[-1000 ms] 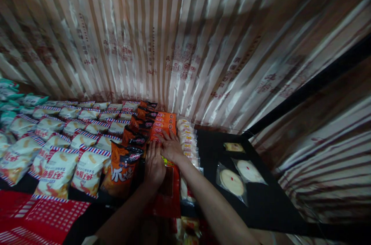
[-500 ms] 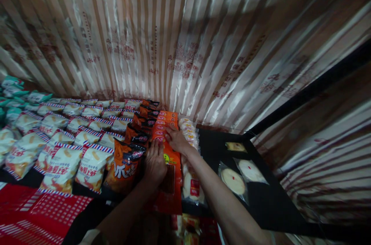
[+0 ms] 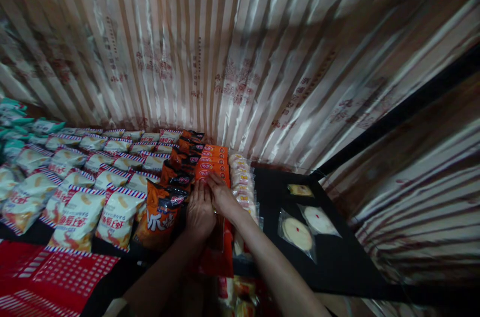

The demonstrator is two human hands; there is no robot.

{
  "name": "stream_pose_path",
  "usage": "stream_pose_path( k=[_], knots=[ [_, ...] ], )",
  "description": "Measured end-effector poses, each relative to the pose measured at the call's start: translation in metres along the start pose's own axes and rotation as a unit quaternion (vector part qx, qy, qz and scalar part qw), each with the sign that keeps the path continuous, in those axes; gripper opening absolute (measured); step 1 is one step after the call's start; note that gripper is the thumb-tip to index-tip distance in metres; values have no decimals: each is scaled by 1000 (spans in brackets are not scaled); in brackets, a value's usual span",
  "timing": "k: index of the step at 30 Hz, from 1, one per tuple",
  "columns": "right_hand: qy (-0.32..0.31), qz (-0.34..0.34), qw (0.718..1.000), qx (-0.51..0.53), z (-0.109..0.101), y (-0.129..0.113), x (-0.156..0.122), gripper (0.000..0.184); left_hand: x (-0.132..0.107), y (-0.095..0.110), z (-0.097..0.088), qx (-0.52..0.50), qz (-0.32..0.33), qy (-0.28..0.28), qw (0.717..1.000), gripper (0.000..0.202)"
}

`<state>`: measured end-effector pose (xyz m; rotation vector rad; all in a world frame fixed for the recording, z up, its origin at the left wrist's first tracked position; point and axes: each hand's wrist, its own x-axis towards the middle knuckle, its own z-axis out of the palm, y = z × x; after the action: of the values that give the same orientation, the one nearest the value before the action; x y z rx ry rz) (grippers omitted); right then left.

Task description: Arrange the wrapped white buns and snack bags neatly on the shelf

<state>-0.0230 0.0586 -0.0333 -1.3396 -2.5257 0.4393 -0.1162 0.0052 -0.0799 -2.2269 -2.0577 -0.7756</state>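
A row of flat orange snack packets (image 3: pixel 213 159) lies overlapped on the black shelf. My left hand (image 3: pixel 200 209) rests on their left side, fingers straight and close together, pointing away from me. My right hand (image 3: pixel 222 197) lies beside it, its fingers over the packets and its fingertips near those of my left hand. Both hands are open and press on the packets without a visible grip. To the left stands a column of puffy orange-and-black snack bags (image 3: pixel 160 217). On the right runs a row of clear-wrapped pale packs (image 3: pixel 242 177), partly hidden by my right forearm.
Several white snack bags with striped edges (image 3: pixel 77 217) fill the left, with green bags (image 3: pixel 47 126) beyond. A red basket (image 3: pixel 71 277) is at lower left. Round flat packs (image 3: pixel 298 233) and a small yellow pack (image 3: pixel 300 190) lie on the black shelf (image 3: pixel 337 262). Striped cloth (image 3: pixel 240 57) hangs behind.
My right hand has drawn back toward me and slightly left, from the farther orange packets to beside my left hand. My left hand stays nearly in place.
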Motion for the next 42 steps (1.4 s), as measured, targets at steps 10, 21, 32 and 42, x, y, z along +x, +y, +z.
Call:
stream_pose_path(
  k=[10,21,32,42],
  knots=[
    [-30,21,999,10,4,-7,28,49,-2,-10,3,-23,29,-5,999,55],
    [-26,35,999,31,3,1,33,46,0,-1,5,-35,23,18,999,59],
    [-47,35,998,15,-6,2,43,39,11,3,-4,-37,42,-5,998,47],
    [73,24,996,47,-19,32,30,53,13,5,-8,6,25,-35,999,47]
  ],
)
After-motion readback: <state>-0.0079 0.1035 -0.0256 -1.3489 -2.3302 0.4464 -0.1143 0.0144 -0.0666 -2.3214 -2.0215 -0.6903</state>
